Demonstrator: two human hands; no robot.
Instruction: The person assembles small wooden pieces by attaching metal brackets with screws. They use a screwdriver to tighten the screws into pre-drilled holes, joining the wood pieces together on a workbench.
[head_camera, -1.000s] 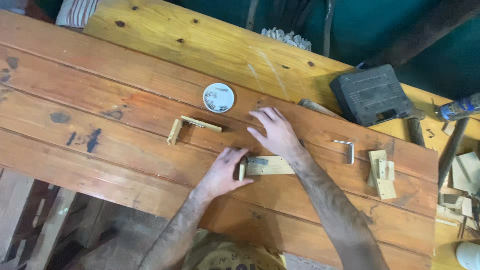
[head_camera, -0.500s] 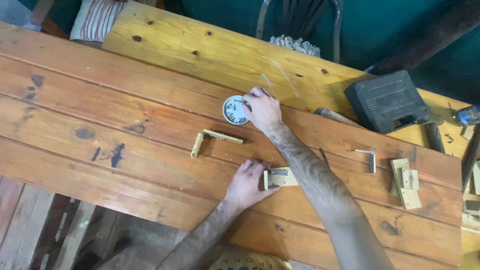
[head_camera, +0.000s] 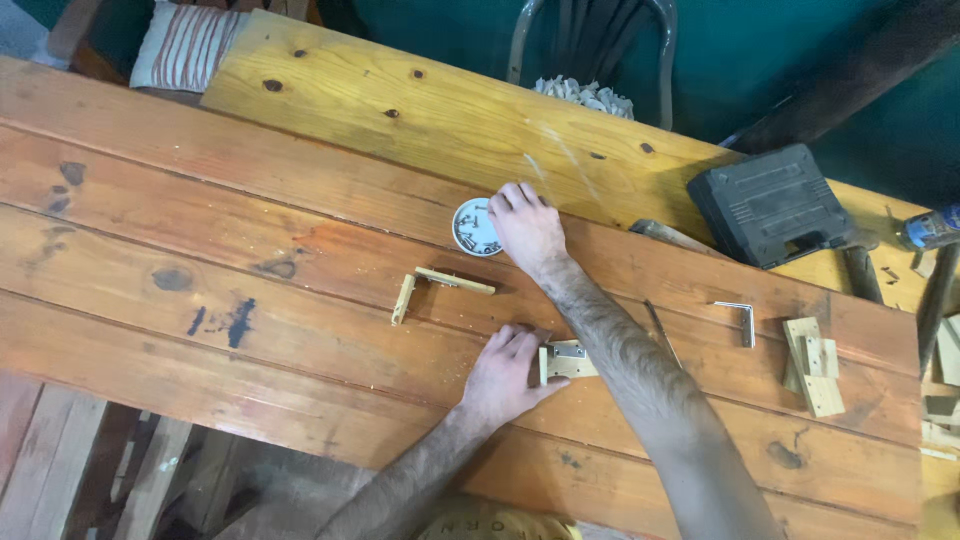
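My left hand (head_camera: 505, 375) rests on the wooden bench, fingers pressing the left end of a small wooden block (head_camera: 570, 362) that carries a metal hinge plate. My right hand (head_camera: 527, 226) reaches across to a small round white dish (head_camera: 470, 226) of screws, fingers resting on its right edge; whether it pinches a screw is hidden. Between the two hands lies an L-shaped pair of joined wooden strips (head_camera: 437, 284).
A black plastic tool case (head_camera: 772, 204) sits at the far right, with a metal L-bracket (head_camera: 742, 320) and stacked wood offcuts (head_camera: 815, 364) in front of it. A thin nail or bit (head_camera: 658, 330) lies by my right forearm. A chair with wood shavings (head_camera: 585, 95) stands beyond the bench.
My right hand has travelled from beside the wooden block up to the white dish and now rests on it. My left hand stays on the block. The camera view shifted.
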